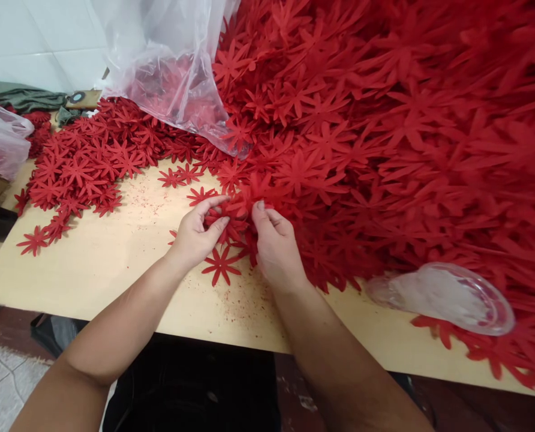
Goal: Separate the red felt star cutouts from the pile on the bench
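Note:
Red flower-shaped cutouts with long narrow petals lie between my two hands at the left edge of a big heap. My left hand curls its thumb and forefinger around a small bunch of them. With the thumb laid against bent fingers, my right hand pinches a red flower cutout at the bunch's upper right; its petals look blurred. Just below the hands, a single flower cutout rests flat on the pale table.
A tall heap of red flower cutouts fills the right side. Another pile spreads at the back left beneath a clear plastic bag. Near the front right edge sits a clear plastic container with whitish contents. Red crumbs dot the tabletop.

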{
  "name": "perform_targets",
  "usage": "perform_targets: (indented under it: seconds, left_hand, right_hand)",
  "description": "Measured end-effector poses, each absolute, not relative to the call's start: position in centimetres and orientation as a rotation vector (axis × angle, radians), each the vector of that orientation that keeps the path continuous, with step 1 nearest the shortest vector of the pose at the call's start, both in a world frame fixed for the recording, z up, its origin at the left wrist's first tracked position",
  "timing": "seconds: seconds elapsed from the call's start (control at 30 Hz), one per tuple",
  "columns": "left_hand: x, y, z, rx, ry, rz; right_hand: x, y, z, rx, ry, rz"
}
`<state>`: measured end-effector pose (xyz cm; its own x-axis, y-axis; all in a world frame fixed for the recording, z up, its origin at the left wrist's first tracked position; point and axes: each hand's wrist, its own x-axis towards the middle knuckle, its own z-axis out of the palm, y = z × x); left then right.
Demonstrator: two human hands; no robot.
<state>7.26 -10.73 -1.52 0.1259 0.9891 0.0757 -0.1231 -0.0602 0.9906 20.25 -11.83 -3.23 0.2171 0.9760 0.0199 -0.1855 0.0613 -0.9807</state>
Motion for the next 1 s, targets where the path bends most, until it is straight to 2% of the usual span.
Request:
perform_targets:
  seconds: [0.2, 0.47, 0.7, 0.8, 1.0]
  left_hand:
    - [7.3, -10.3, -1.4, 1.108, 1.154, 1.235]
    - [7.4, -10.6, -1.6, 1.209, 1.106, 1.242]
    - [7.8, -10.8, -1.5, 1.080, 0.924, 1.155]
    - [7.7, -10.6, -1.6, 1.050, 0.983, 1.152]
    - [7.5, -10.5, -1.6, 1.103, 1.072, 1.205]
  right_hand:
    - [20.1, -12.0, -2.9, -1.086, -0.927, 1.160]
    - [19.1, -12.4, -1.6, -1.004, -1.075, 1.278]
    - [19.7, -12.0, -2.2, -1.085, -0.910, 1.118]
    - [19.8, -11.9, -2.3, -1.098, -0.922, 1.073]
    - [19.3, -12.2, -2.0, -1.083, -1.009, 1.223]
